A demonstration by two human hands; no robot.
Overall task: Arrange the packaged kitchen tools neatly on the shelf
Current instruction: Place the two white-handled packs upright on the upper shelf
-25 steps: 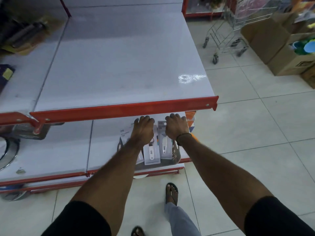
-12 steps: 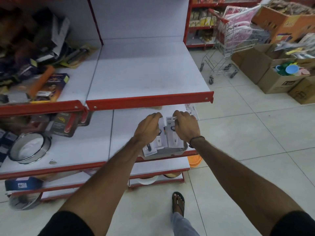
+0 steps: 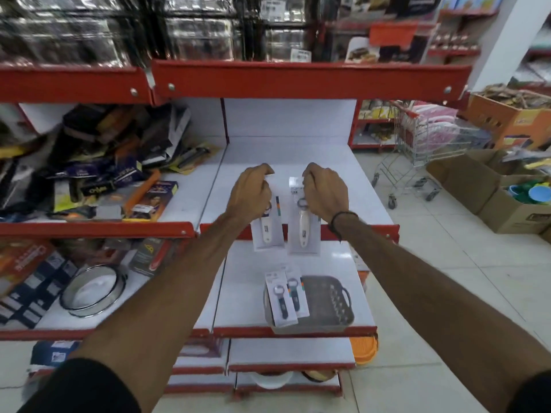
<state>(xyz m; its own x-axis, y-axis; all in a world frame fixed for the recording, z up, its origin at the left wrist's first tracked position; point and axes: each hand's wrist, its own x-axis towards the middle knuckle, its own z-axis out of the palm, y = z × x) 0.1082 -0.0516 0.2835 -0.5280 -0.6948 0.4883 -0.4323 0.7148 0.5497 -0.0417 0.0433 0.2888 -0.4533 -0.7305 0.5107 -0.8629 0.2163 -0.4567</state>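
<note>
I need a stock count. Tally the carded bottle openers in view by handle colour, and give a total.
White-handled: 2, one held up in the left hand at, one in the right hand at.
Dark-handled: 2, lying in the grey tray at and.
Total: 4

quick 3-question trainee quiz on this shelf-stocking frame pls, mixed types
1. True or false: each hand holds one carded tool.
2. Where are the two dark-handled packs? A) in the grey tray B) in the trolley C) on the floor
3. Fill in: the held packs hang over the ___ shelf.

Key:
1. True: left hand, left pack; right hand, right pack.
2. A: dark packs, tray.
3. Bare white shelf.
</note>
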